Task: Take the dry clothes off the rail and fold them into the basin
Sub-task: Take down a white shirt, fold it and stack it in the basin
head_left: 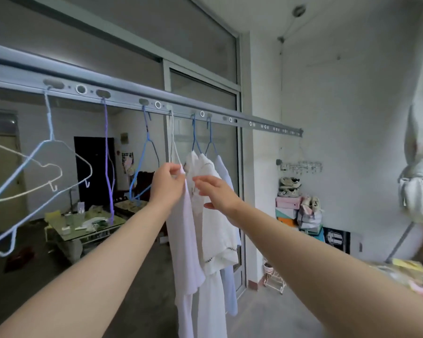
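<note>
i see the left hand pinching the shoulder of the nearest white shirt just under its white hanger, fingers curled on the cloth. right hand open, fingers straight, tips beside the shirt's collar; contact unclear. shirt hangs from the rail, touching a white blouse on its right.

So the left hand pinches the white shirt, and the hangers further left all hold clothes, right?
Not quite. The left hand does pinch the white shirt, but the hangers further left hang empty on the rail, as the head view shows.
</note>
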A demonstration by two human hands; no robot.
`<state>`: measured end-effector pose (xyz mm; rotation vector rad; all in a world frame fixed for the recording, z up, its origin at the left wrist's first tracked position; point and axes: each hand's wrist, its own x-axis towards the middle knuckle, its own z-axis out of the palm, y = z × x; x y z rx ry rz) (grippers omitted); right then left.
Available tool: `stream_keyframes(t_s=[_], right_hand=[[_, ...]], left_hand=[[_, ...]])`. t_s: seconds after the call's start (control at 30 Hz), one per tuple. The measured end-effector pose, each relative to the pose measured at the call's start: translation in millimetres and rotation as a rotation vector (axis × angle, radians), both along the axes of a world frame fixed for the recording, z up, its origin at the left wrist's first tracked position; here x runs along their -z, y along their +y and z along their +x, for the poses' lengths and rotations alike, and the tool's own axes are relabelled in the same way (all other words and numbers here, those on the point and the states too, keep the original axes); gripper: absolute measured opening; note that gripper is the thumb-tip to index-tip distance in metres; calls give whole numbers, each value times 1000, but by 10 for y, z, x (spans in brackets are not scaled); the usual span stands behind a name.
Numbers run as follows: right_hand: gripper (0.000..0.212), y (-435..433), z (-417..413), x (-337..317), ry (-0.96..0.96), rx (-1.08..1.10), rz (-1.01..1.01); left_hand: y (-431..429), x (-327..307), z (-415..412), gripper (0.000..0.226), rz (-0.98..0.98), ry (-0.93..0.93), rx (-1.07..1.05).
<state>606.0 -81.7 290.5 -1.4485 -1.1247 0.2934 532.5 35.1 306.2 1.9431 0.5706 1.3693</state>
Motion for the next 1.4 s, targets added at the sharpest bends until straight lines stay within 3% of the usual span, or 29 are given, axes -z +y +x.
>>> stream_keyframes(t_s=[0.13,0.27,0.43,0.63,0.8,0.9,0.97,1.03,1.2,1.3,1.4], right_hand=[[43,277,-5,-167,63,-9,21],[25,492,62,-236,104,-19,34],[31,624,152,-243,201,-44,7],[13,626,235,-241,250,-95,1],[11,519,285,-287,254,-131,-45],[23,427,295,-300,230,-133,-81],[16,430,270,-301,208,-112,-96],[33,468,252,-279,179,-75,-76],[41,409,260,-203,179,-59,19],[57,338,272,-158,142,-64,6],[44,205,259,-133,100,-104,-16]], left_hand=[[176,-23,80,28,-52,12,97],[258,-48,178,17,-79,-42,161],[383,-73,257,8,-145,-120,205],[378,-175,303,19,-182,-125,216],[224,-250,319,24,-363,-162,331],[184,-256,320,25,-429,-167,372],[154,-252,330,17,-422,-156,375],[132,-253,342,12,-405,-151,370],[98,-251,290,24,-343,-102,408],[84,-256,264,25,-325,-92,391],[95,-250,271,25,-313,-88,341]])
